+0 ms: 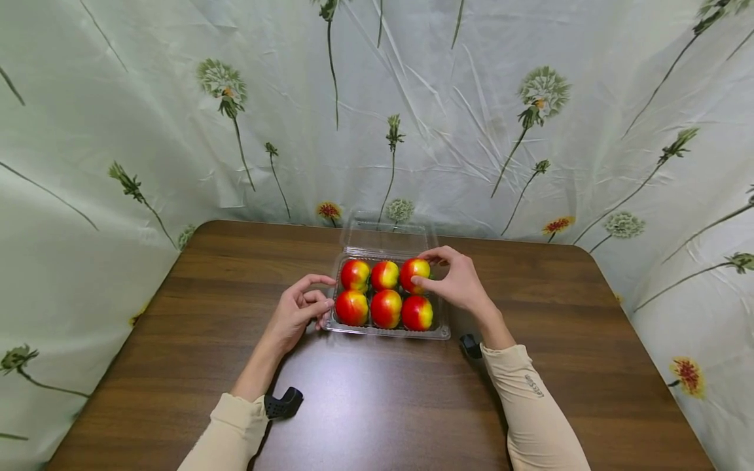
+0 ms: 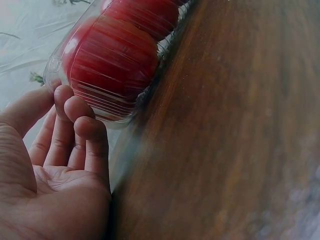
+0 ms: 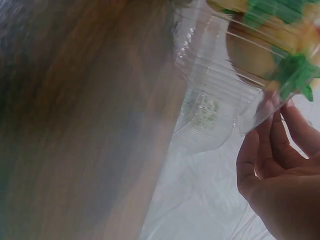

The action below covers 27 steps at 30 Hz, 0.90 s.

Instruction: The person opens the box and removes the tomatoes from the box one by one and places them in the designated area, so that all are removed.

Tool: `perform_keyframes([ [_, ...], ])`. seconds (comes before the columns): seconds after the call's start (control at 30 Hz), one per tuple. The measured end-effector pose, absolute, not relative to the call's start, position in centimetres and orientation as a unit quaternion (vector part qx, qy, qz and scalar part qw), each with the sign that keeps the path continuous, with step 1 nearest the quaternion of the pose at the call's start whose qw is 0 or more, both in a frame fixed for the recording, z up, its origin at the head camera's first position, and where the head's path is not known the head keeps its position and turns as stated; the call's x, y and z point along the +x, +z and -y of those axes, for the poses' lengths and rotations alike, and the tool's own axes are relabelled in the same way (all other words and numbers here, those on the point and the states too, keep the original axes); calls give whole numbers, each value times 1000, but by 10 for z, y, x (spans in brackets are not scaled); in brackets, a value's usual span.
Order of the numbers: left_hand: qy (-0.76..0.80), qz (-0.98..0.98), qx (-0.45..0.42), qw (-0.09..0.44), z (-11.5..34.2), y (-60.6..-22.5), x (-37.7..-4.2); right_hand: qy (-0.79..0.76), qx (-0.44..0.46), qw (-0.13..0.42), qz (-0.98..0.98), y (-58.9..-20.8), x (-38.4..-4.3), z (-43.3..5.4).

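Observation:
A clear plastic clamshell container (image 1: 385, 332) lies on the table with its lid (image 1: 389, 234) raised at the back. Red-and-yellow artificial peaches (image 1: 386, 309) fill it in two rows of three; green leaves (image 3: 295, 75) show on them in the right wrist view. With thumb and fingertips, my left hand (image 1: 294, 311) pinches the container's left rim (image 2: 52, 70), beside the red side of a peach (image 2: 112, 57). At the back right corner, my right hand (image 1: 462, 278) grips the back right peach (image 1: 413, 273), thumb in front and fingers behind. Its fingertips are partly hidden behind the plastic in the right wrist view.
The brown wooden table (image 1: 377, 405) extends to both sides of the container and toward me. Behind its back edge hangs a pale curtain (image 1: 448, 131) with a dandelion print. Each wrist carries a black camera mount (image 1: 284, 403).

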<state>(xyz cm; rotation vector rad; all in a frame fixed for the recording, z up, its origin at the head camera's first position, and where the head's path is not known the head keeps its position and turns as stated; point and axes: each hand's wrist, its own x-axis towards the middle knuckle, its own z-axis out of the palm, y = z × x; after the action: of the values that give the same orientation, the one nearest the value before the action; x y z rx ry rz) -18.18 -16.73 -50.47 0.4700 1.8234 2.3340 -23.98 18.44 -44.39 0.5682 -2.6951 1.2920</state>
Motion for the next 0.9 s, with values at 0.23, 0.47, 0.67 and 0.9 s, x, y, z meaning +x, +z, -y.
perform_keyframes([
  [0.23, 778, -603, 160, 71, 168, -506, -182, 502, 173, 50, 846, -437, -239, -187],
  [0.47, 778, -604, 157, 72, 168, -505, -182, 564, 149, 42, 811, -434, -238, -189],
  [0.67, 780, -602, 157, 72, 168, -505, -182, 609, 127, 25, 782, -433, -239, -189],
  [0.9, 779, -603, 158, 73, 168, -505, -182, 631, 119, 29, 766, -432, -239, -188],
])
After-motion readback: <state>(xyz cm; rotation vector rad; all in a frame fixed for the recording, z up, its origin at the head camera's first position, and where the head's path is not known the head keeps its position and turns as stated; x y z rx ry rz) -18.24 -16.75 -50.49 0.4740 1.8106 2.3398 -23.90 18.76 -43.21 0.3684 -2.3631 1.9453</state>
